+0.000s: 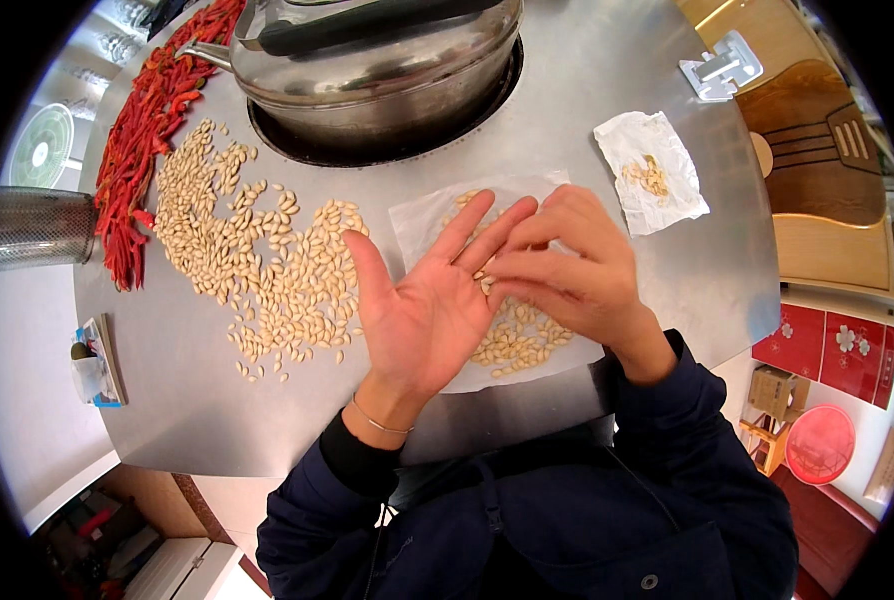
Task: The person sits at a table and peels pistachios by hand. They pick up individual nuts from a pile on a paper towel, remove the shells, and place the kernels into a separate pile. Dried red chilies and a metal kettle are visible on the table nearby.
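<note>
Nearside of kettle [367, 85]: pale seeds [522, 345] on paper [417, 215]; likely light, slick, brittle-shelled, best pinched by edges. Left hand [422, 310] spread palm-up; right hand [587, 270] bunched at its fingers, hold unclear.

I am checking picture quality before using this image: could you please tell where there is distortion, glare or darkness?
Head view: black corners, and the mesh bin near the left rim appears tipped sideways; same head view: bright reflections on the metal kettle, dark jacket showing little detail, seeds on the table fairly sharp.
</note>
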`<state>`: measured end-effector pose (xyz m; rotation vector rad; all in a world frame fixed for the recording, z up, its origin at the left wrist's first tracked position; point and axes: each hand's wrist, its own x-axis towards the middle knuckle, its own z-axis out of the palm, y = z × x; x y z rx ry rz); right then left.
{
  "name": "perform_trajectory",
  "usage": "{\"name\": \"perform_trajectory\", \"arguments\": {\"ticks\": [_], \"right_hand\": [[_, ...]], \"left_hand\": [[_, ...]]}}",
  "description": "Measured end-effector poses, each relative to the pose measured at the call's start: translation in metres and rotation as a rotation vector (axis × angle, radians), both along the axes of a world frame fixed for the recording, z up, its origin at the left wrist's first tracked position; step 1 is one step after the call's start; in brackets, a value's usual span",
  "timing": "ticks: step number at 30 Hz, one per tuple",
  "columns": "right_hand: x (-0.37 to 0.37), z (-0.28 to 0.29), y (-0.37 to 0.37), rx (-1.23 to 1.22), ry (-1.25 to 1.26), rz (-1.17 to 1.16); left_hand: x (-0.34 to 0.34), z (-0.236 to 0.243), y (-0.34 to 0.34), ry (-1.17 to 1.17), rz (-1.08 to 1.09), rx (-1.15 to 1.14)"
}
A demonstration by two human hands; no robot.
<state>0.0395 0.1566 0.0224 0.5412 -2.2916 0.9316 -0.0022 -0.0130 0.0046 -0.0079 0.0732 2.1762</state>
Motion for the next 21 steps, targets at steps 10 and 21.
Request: {"name": "perform_trajectory", "arguments": {"ticks": [10, 21], "right_hand": [[0.002, -0.006, -0.011, -0.067, -0.139, 0.000], [0.007, -0.010, -0.008, -0.225, -0.152, -0.062]], "left_hand": [[0.001, -0.009, 0.000, -0.012, -0.019, -0.058], [0.013, 0.026, -0.033, 0.293, 0.150, -0.620]]}}
